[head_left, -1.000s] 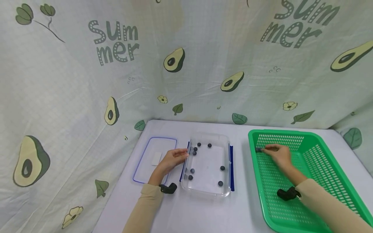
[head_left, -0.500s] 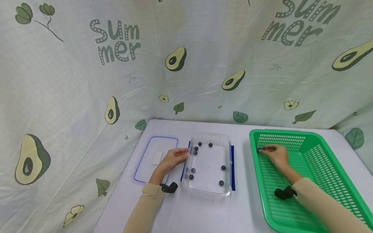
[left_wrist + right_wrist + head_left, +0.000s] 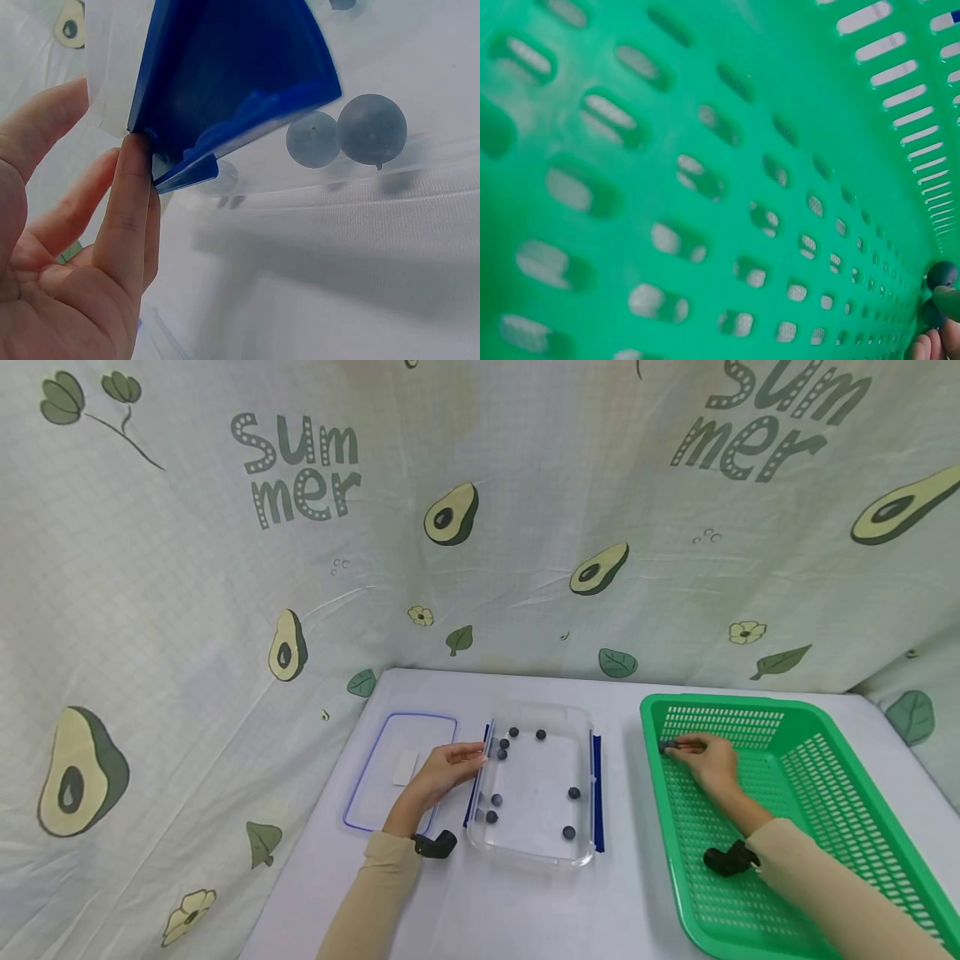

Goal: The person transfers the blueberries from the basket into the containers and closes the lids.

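Note:
A clear plastic container (image 3: 581, 858) stands mid-table with several dark blue balls (image 3: 573, 792) scattered in it. My left hand (image 3: 471, 757) rests with straight fingers against the blue latch (image 3: 486, 743) on its left side. The left wrist view shows a fingertip (image 3: 135, 161) touching that latch (image 3: 225, 82), with balls (image 3: 371, 129) behind the clear wall. My right hand (image 3: 675, 747) reaches into the far left corner of the green basket (image 3: 825, 752) and pinches a dark ball (image 3: 665, 745). In the right wrist view the ball (image 3: 942, 274) lies just above my fingertips (image 3: 928, 346).
The container's clear lid (image 3: 360, 793) with a blue rim lies flat to the left of my left hand. A printed cloth backdrop (image 3: 480, 527) closes in the table at the back and on both sides. Bare white table (image 3: 525, 910) lies in front of the container.
My right forearm has drawn slightly to the left while its fingers stay at the ball in the basket corner. The left hand has not moved.

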### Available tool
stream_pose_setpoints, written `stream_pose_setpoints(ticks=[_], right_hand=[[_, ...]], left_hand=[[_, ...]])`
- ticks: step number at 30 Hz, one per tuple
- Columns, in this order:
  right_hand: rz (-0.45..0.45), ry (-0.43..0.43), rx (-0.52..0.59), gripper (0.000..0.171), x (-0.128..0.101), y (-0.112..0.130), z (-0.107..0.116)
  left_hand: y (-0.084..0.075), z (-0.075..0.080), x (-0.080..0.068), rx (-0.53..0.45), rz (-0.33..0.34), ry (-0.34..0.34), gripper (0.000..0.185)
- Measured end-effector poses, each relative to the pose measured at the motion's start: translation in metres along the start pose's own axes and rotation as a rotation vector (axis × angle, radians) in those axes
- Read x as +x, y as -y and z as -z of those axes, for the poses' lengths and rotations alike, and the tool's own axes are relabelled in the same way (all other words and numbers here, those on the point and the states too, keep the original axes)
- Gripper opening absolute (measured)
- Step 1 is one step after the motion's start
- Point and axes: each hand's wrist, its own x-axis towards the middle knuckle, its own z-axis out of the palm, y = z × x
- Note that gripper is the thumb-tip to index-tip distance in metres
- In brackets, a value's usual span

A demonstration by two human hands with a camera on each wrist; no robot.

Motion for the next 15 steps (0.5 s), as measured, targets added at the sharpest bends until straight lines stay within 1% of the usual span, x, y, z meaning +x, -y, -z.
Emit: stream_pose_setpoints(ticks=[4, 7, 9, 11, 15], right_hand=[[0.015, 0.001, 0.001, 0.028, 0.0011, 0.0003, 0.0005], [0.023, 0.004, 0.007, 0.028, 0.0020, 0.0008, 0.0012], [0.026, 0.007, 0.005, 0.028, 0.0027, 0.0007, 0.0017], [0.032, 0.008, 0.001, 0.028, 0.0031, 0.0005, 0.0022], [0.056, -0.002, -0.006, 0.026, 0.0044, -0.0014, 0.0024]], left_hand=[[0.0016, -0.0005, 0.0007, 0.002, -0.003, -0.003, 0.044], [0.0021, 0.0000, 0.0016, -0.002, -0.001, 0.009, 0.045], [-0.0030, -0.0004, -0.0011, -0.003, 0.000, 0.022, 0.044], [-0.0027, -0.0004, -0.0007, -0.006, -0.002, 0.028, 0.044], [-0.0004, -0.0017, 0.0006, -0.008, -0.013, 0.012, 0.044]])
